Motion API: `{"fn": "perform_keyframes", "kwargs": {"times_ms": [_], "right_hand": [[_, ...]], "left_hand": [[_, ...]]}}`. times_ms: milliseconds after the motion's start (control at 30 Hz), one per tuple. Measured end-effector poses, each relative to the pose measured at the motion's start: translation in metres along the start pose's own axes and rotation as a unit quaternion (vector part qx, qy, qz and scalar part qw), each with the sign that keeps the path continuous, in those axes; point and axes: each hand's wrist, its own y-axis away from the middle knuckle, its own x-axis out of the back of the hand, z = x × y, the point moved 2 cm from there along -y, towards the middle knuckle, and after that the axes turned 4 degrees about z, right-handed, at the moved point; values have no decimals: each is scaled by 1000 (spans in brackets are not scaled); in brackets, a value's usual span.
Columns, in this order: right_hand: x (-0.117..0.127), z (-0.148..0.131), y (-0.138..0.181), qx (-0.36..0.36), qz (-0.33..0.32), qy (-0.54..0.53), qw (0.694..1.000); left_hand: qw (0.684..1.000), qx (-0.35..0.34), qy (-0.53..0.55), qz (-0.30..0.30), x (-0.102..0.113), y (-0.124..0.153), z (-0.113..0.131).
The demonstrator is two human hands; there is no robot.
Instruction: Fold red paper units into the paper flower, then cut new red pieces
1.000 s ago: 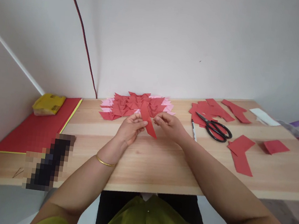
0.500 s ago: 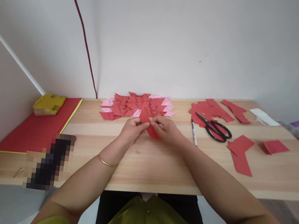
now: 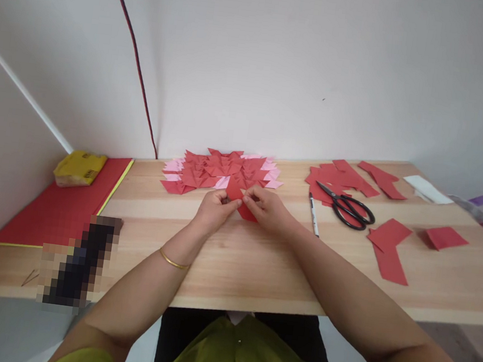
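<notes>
A small piece of red paper (image 3: 234, 189) is held between my two hands above the middle of the table. My left hand (image 3: 215, 208) pinches its left side with thumb and fingers. On the other side, my right hand (image 3: 268, 209) grips it, thumb and forefinger close to the left thumb. The paper looks partly folded, with its lower corner showing under the fingers. Just behind the hands lies a heap of folded red and pink paper pieces (image 3: 208, 165), spread along the wall.
To the right are black-handled scissors (image 3: 351, 210) on red paper strips (image 3: 344, 174), a marker pen (image 3: 314, 215), loose red pieces (image 3: 393, 248) and white paper (image 3: 427, 189). On the left, a yellow packet (image 3: 80, 169) sits on red sheets (image 3: 46, 209) near a blurred dark object (image 3: 83, 267).
The upper part of the red paper has bent down toward my fingers, so it stands less tall. Both hands stay nearly in place.
</notes>
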Motion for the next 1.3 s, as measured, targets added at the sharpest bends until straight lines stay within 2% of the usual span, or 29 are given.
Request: {"fn": "perform_keyframes", "kwargs": {"times_ms": [167,367,533,733,1000,1167,1300], "right_hand": [[2,0,-1,14,20,14,1000],[1,3,-1,5,4,-9,1000],[2,6,-1,3,9,1,1000],[6,4,-3,-7,5,-15,1000],[5,8,-3,-5,-1,-10,1000],[5,4,-2,0,-10,-20,1000],[2,2,0,11,0,-38,999]], "left_hand": [[999,14,-28,-16,0,1,0],[999,2,-36,-1,2,1,4],[998,15,-38,-41,2,1,2],[999,6,-50,-19,3,0,0],[999,16,-39,-34,2,1,-1],[999,23,3,-36,1,0,-3],[1000,-7,-15,-24,0,1,4]]}}
